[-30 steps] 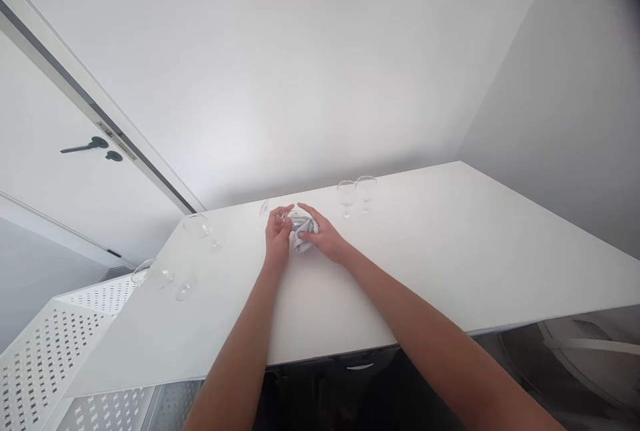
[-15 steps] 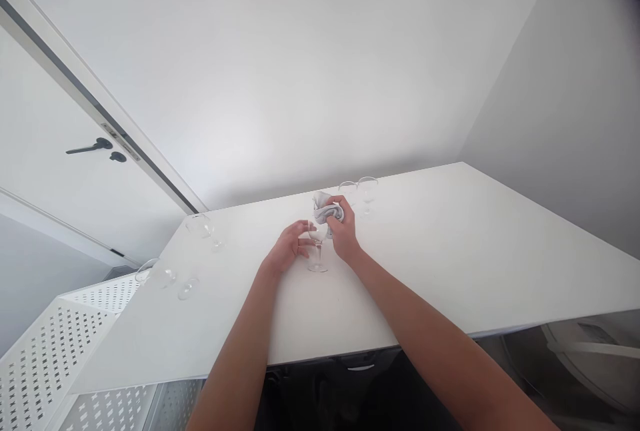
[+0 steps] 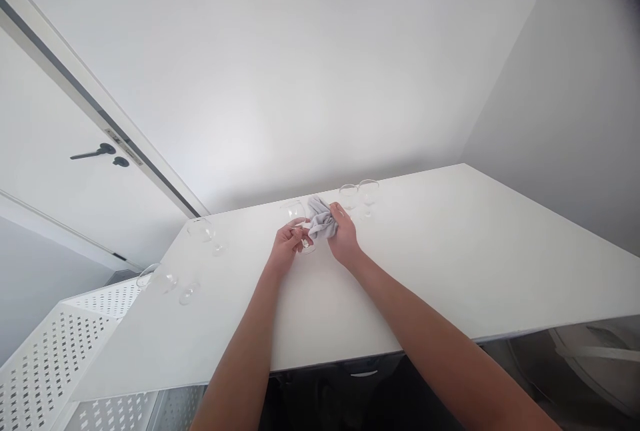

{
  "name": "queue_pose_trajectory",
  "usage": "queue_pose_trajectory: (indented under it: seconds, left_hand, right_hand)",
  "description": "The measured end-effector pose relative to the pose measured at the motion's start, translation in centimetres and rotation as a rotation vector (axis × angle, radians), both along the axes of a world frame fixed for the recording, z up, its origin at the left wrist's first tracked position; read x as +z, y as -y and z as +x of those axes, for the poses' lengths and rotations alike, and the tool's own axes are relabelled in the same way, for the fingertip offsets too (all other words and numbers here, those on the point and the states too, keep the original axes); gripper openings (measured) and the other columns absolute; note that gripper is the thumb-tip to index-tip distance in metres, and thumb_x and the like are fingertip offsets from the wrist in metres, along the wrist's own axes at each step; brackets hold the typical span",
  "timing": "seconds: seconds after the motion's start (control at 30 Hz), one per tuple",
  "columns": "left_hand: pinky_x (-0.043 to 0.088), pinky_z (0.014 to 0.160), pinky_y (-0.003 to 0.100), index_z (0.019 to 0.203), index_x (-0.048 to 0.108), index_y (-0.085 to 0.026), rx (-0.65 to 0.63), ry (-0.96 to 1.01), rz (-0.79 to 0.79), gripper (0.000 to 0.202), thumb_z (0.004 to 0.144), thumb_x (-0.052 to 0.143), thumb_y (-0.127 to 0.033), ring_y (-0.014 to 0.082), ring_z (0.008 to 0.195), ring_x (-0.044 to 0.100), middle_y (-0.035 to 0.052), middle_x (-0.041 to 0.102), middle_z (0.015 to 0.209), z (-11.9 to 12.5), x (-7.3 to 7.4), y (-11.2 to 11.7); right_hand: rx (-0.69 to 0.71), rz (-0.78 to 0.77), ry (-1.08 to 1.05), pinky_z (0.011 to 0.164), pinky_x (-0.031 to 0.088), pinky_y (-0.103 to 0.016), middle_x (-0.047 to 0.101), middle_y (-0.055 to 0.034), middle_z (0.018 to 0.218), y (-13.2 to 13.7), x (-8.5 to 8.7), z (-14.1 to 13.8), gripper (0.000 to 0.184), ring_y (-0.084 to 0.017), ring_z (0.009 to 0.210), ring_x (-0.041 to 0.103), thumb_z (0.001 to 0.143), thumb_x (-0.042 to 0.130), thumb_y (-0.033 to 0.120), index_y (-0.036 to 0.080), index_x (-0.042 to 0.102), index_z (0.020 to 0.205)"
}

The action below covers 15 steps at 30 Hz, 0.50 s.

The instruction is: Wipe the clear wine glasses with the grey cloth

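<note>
My left hand point(image 3: 286, 244) is closed round the stem of a clear wine glass point(image 3: 295, 212) that stands up from the white table point(image 3: 450, 251). Just to its right, my right hand point(image 3: 344, 239) grips a crumpled grey cloth point(image 3: 320, 221) that touches the glass bowl. Both hands are near the table's middle, toward the far edge.
Two upright wine glasses point(image 3: 359, 194) stand behind my right hand. Two more glasses lie on their sides at the left, one point(image 3: 203, 231) farther back and one point(image 3: 163, 279) by the table's left edge. A white perforated rack point(image 3: 55, 351) sits lower left. A door with a black handle point(image 3: 95, 151) is at left.
The glass stood with its foot on the table and the cloth was above its bowl; now my left hand holds it by the stem, shifted left and lifted, with the cloth beside the bowl.
</note>
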State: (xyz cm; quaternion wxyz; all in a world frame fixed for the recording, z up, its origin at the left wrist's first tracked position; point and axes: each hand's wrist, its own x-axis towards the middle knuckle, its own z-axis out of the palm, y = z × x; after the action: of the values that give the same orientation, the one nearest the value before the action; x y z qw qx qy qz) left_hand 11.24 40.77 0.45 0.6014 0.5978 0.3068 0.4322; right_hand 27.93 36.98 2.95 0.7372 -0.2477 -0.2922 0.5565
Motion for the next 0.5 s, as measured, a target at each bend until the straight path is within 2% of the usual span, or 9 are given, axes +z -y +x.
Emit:
queue_pose_trajectory:
  seconds: [0.1, 0.17, 0.2, 0.3, 0.37, 0.43, 0.5]
  left_hand:
    - [0.048, 0.058, 0.028, 0.123, 0.066, -0.016, 0.02, -0.054, 0.015, 0.056, 0.086, 0.074, -0.056, 0.019, 0.073, 0.068, 0.009, 0.074, 0.088, 0.4, -0.4, 0.1]
    - [0.053, 0.064, 0.031, 0.121, 0.068, -0.015, 0.024, -0.092, 0.042, 0.054, 0.087, 0.071, -0.058, 0.019, 0.075, 0.066, 0.0078, 0.074, 0.085, 0.6, -0.5, 0.2]
    - [0.054, 0.066, 0.032, 0.119, 0.069, -0.016, 0.029, -0.106, 0.059, 0.052, 0.089, 0.069, -0.058, 0.0186, 0.076, 0.066, 0.0078, 0.074, 0.085, 0.7, -0.4, 0.3]
    - [0.055, 0.069, 0.032, 0.116, 0.072, -0.017, 0.041, -0.145, 0.091, 0.046, 0.092, 0.066, -0.056, 0.018, 0.078, 0.066, 0.0075, 0.075, 0.089, 0.7, -0.1, 0.4]
    - [0.056, 0.071, 0.033, 0.116, 0.072, -0.018, 0.045, -0.169, 0.099, 0.045, 0.092, 0.066, -0.055, 0.0189, 0.08, 0.068, 0.0072, 0.076, 0.089, 0.7, 0.2, 0.5]
    - [0.058, 0.074, 0.035, 0.116, 0.072, -0.018, 0.064, -0.173, 0.108, 0.045, 0.091, 0.067, -0.055, 0.0204, 0.083, 0.069, 0.0073, 0.076, 0.09, 0.8, 0.5, 0.7]
    - [0.059, 0.076, 0.037, 0.117, 0.072, -0.018, 0.095, -0.172, 0.106, 0.046, 0.089, 0.069, -0.054, 0.0218, 0.085, 0.07, 0.0072, 0.076, 0.09, 1.0, 0.7, 0.9]
  right_hand:
    - [0.207, -0.011, -0.042, 0.052, 0.038, -0.028, 0.052, -0.001, 0.075, 0.1, 0.1, 0.2, 0.04, -0.016, 0.064, 0.048, 0.092, 0.056, 0.063, 0.024, 0.059, 0.086]
    - [0.272, 0.005, -0.011, 0.053, 0.041, -0.031, 0.062, -0.0061, 0.091, 0.1, 0.2, 0.3, 0.049, -0.02, 0.073, 0.056, 0.093, 0.048, 0.068, 0.023, 0.068, 0.099]
    - [0.275, 0.028, 0.026, 0.056, 0.044, -0.031, 0.064, -0.0075, 0.099, 0.1, 0.2, 0.4, 0.048, -0.021, 0.078, 0.057, 0.093, 0.05, 0.066, 0.023, 0.07, 0.102]
    - [0.235, 0.101, 0.178, 0.061, 0.047, -0.031, 0.064, -0.0058, 0.112, 0.1, 0.2, 0.4, 0.031, -0.019, 0.084, 0.057, 0.086, 0.069, 0.047, 0.025, 0.07, 0.108]
    - [0.187, 0.126, 0.262, 0.064, 0.047, -0.029, 0.063, -0.0043, 0.119, 0.0, 0.2, 0.3, 0.042, -0.018, 0.086, 0.057, 0.082, 0.076, 0.037, 0.03, 0.065, 0.121]
    - [0.144, 0.134, 0.33, 0.07, 0.049, -0.029, 0.062, -0.0048, 0.128, -0.1, 0.0, 0.1, 0.049, -0.018, 0.095, 0.058, 0.083, 0.075, 0.036, 0.032, 0.06, 0.13]
    - [0.144, 0.125, 0.409, 0.074, 0.048, -0.029, 0.063, -0.005, 0.127, -0.1, -0.1, 0.1, 0.045, -0.019, 0.099, 0.057, 0.087, 0.069, 0.035, 0.031, 0.061, 0.131]
